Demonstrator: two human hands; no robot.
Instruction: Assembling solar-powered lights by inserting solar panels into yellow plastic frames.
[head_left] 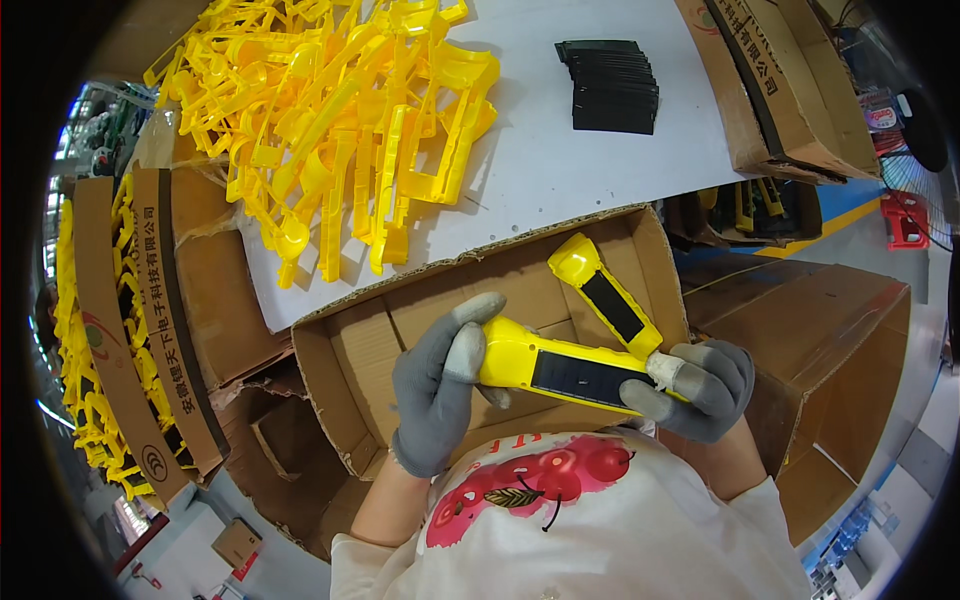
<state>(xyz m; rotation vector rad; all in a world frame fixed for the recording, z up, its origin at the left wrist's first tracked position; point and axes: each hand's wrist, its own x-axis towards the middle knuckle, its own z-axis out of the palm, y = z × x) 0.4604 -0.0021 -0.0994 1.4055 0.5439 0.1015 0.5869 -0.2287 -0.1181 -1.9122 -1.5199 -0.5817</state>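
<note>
The left hand (437,382) and right hand (708,392) hold the yellow shell (560,373) above the box (322,372), fingers closed around its opposite ends. If that gloved grip slackened, it could drop, and a knock against the second shell (603,293) just beyond might scuff either one.

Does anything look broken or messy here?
Yes! The torn box left of the carton has a ragged edge, not a straight one. The yellow parts lie in a jumbled heap, while the black plates sit neatly lined up. The yellow case in the left hand and right hand shows no damage.
</note>
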